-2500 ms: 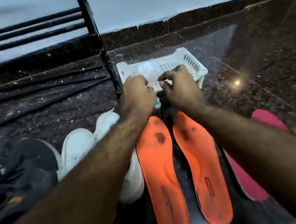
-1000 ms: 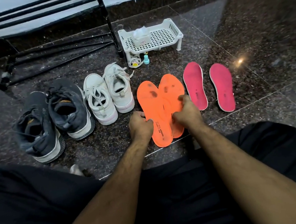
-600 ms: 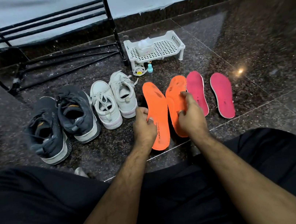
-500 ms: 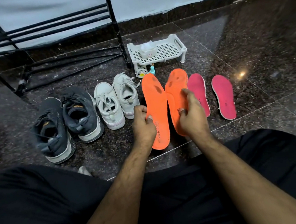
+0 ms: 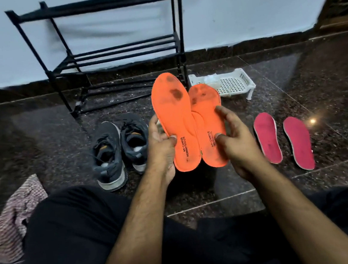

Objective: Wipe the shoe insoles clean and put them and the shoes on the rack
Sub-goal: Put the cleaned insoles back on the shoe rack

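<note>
Head view: my left hand grips one orange insole, my right hand the other insole, edges overlapping. Stains sit at the toe ends, so wiping should start there, I judge. Beyond my hands stands the rack; the checked cloth lies far left.

The rack shelves are open at the front. On the floor before it stand dark shoes; a white tray sits beside its right leg (touching or not, unclear). Pink insoles lie right.
</note>
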Demonstrator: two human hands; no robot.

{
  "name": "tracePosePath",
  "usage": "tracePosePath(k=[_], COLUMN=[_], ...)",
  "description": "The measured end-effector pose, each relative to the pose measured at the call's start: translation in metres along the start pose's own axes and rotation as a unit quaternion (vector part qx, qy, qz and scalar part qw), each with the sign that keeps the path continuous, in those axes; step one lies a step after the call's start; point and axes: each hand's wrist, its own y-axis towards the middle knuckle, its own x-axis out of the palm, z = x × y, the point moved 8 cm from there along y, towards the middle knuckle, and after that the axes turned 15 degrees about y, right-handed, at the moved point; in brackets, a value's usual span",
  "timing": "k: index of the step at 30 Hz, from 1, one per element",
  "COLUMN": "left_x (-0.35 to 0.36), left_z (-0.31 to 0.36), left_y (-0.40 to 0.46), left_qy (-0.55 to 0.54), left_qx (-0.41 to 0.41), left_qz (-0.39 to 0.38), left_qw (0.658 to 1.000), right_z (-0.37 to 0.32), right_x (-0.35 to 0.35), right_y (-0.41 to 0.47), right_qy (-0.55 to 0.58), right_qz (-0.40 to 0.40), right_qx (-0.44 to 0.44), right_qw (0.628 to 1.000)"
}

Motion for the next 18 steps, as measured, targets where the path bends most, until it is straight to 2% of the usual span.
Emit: tracePosePath(k=[3,10,15,18], left_x=[-0.023,-0.087,-0.117,-0.135], left_z=[0.02,0.079,0.138,0.165], left_y=[0.012,0.044,0.067,0.086], left_qy=[0.0,0.042,0.071,0.098], left_qx=[-0.005,0.006,0.051,0.051], left_qz=[0.007,0.05,0.086,0.092], left_qw=[1.0,0.998,0.993,0.99], right_z=[-0.011,-0.065,-0.093,-0.109], right_x=[0.031,0.109,0.154,0.181], right_y=[0.012,0.05,0.084,0.112], right_qy=[0.02,0.013,0.025,0.008], right_qz=[-0.002,-0.039,-0.06,-0.067], right_qx=[0.011,-0.028,-0.039,-0.042], right_qw=[1.0,0.999,0.997,0.997])
